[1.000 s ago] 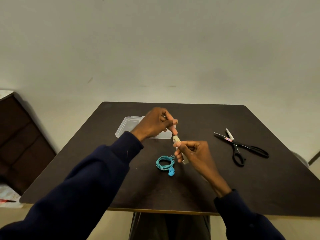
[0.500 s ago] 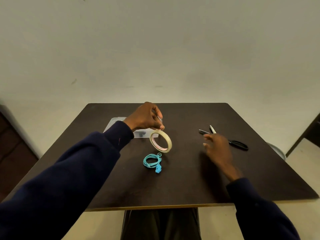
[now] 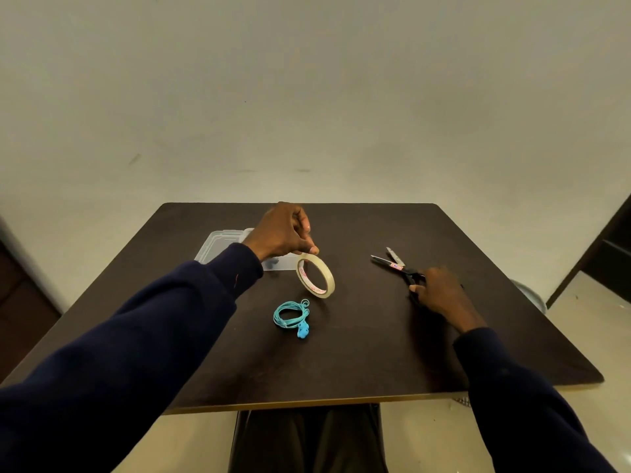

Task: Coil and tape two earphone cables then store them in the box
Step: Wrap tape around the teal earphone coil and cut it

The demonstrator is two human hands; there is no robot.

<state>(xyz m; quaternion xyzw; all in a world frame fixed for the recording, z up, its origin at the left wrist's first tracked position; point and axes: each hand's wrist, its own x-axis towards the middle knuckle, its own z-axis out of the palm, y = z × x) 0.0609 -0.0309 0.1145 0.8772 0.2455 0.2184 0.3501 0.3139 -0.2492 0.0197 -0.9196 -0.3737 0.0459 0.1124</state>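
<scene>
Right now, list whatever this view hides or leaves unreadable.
Head view:
Scissors handles: under the right hand; whether it grips them is hidden.
Clear box: near corner behind the left hand and sleeve; contents unclear.
Tape roll label: too small to read.

A plain indoor room, likely a home: a dark wooden surface (image 3: 375, 353) stands against a bare off-white wall (image 3: 307, 97), with pale floor tiles (image 3: 580, 302) on the right and dark furniture (image 3: 20, 302) on the left. Scissors (image 3: 392, 262), a tape roll (image 3: 328, 278) and a clear plastic box (image 3: 218, 244) are household things.
</scene>
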